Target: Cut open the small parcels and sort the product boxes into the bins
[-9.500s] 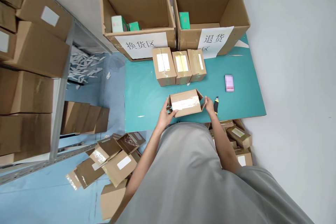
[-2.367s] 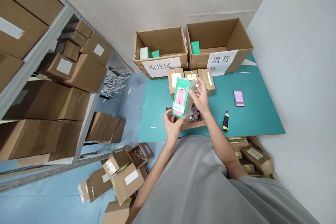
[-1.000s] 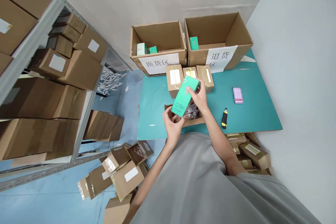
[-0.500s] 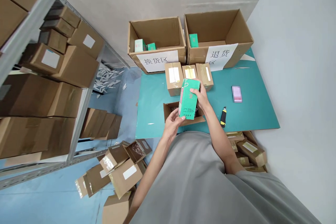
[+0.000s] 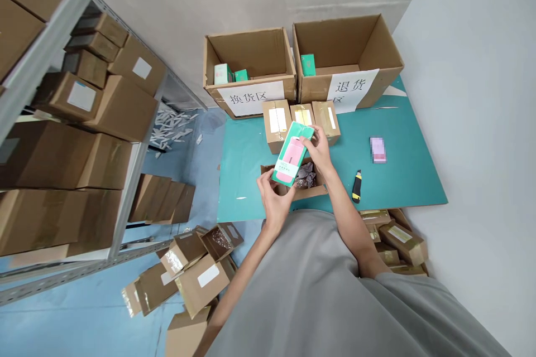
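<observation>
Both my left hand [image 5: 275,201] and right hand [image 5: 319,150] grip the green box [image 5: 292,155] mid-frame; likely light, stiff card, best held by opposite ends.

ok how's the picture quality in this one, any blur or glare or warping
Head view: even, soft light; shiny tape on the discarded cartons catches some glare; the shelf leans from wide-angle distortion; the phone-like item is pixelated; the green and pink box looks fairly sharp.
</observation>
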### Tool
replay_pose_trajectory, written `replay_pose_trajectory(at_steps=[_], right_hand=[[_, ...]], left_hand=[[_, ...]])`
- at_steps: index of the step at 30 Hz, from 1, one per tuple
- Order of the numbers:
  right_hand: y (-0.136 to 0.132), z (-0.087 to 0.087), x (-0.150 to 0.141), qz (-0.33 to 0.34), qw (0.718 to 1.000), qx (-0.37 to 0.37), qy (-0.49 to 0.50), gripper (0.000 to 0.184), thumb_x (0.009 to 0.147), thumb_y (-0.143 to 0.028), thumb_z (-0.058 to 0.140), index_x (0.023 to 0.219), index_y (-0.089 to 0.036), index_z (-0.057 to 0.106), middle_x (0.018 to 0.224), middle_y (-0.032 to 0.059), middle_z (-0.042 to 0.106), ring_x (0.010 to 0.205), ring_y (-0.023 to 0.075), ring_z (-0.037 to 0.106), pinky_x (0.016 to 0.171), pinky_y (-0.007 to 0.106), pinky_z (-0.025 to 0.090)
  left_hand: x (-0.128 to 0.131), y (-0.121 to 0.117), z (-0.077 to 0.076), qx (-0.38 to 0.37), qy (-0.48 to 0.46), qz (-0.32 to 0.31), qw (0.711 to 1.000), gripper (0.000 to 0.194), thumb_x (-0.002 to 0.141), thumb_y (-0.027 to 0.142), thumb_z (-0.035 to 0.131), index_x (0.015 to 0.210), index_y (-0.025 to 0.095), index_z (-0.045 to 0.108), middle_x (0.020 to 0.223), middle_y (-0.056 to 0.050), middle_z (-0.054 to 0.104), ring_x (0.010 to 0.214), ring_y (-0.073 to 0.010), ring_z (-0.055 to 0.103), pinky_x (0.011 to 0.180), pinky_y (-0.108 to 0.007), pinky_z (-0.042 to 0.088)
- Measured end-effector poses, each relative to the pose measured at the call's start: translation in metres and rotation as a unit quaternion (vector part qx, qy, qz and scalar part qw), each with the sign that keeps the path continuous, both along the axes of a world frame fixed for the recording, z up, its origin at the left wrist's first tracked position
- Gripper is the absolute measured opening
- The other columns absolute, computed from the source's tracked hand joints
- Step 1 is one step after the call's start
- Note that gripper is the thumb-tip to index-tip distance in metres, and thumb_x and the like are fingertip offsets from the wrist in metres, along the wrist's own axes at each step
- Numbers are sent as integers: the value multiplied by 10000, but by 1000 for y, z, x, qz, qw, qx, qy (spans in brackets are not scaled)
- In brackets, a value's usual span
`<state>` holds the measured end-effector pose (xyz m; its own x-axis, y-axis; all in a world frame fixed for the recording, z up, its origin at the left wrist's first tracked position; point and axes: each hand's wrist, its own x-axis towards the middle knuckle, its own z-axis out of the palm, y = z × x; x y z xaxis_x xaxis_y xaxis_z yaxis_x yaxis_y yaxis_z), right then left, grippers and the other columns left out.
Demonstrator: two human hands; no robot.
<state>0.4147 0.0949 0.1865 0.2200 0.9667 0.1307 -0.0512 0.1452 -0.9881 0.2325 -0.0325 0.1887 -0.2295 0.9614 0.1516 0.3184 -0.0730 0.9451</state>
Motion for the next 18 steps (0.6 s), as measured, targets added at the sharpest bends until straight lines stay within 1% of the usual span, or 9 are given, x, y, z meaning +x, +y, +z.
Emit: replay_pose_trajectory(at_steps=[3,5,8,10,12,14,15,16,18], right_hand=[[2,-2,3,-2,1000,5,2,490,911,-630,822,1238,-320,630,1227,70,736,1175,291,706,1110,512,615],[2,-3,4,-5,1000,3,10,512,907,-659,816,1249,-321,639,1217,70,746,1175,296,709,1101,516,618],[0,-1,5,-11,1000,2,22,564,886,-703,833,1265,-328,651,1226,71,751,1186,299,710,1091,510,621],[-1,2,6,-12,1000,2,28,595,873,-736,847,1266,-329,663,1255,77,748,1198,300,712,1084,499,625],[-2,7,9,-16,999,-3,33,605,885,-786,825,1250,-326,681,1256,82,752,1198,305,718,1069,494,634],[-2,11,13,-19,999,-7,35,599,905,-822,788,1226,-323,704,1247,84,762,1218,314,722,1077,500,633],[-2,13,16,-21,999,-7,32,591,910,-828,776,1212,-324,715,1254,84,767,1244,319,719,1099,506,624],[-1,15,18,-22,999,-3,29,578,915,-826,768,1200,-325,725,1277,83,770,1282,322,712,1131,514,609],[-1,19,22,-12,1000,6,26,541,926,-803,758,1189,-331,738,1357,79,768,1361,325,692,1197,531,573]], left_hand=[[2,-7,4,29,62,-20,997,807,848,433,960,1529,248,569,1477,-170,552,1360,-334,630,1025,-448,627],[2,-8,5,50,94,-29,994,811,867,422,957,1556,251,565,1461,-171,558,1350,-335,633,1030,-456,623],[1,-6,8,76,106,-34,991,650,901,364,920,1484,262,650,1400,-153,585,1337,-325,644,1068,-477,613],[-1,-3,11,68,75,-33,994,522,899,367,909,1377,266,725,1380,-144,603,1331,-317,655,1049,-463,630],[-4,2,14,28,2,-26,999,467,871,416,928,1280,264,763,1367,-136,639,1314,-307,675,1007,-429,651],[-9,9,16,-42,-120,-22,992,481,834,455,955,1229,256,767,1318,-119,708,1258,-283,716,996,-394,658],[-12,12,17,-86,-194,-25,977,485,828,466,958,1217,250,764,1284,-109,744,1215,-266,741,997,-378,659],[-15,16,17,-133,-270,-29,953,478,831,470,955,1205,243,761,1246,-100,775,1167,-249,765,992,-361,661],[-22,22,17,-223,-403,-34,887,427,861,459,930,1173,221,760,1180,-92,819,1076,-220,801,962,-321,673]])
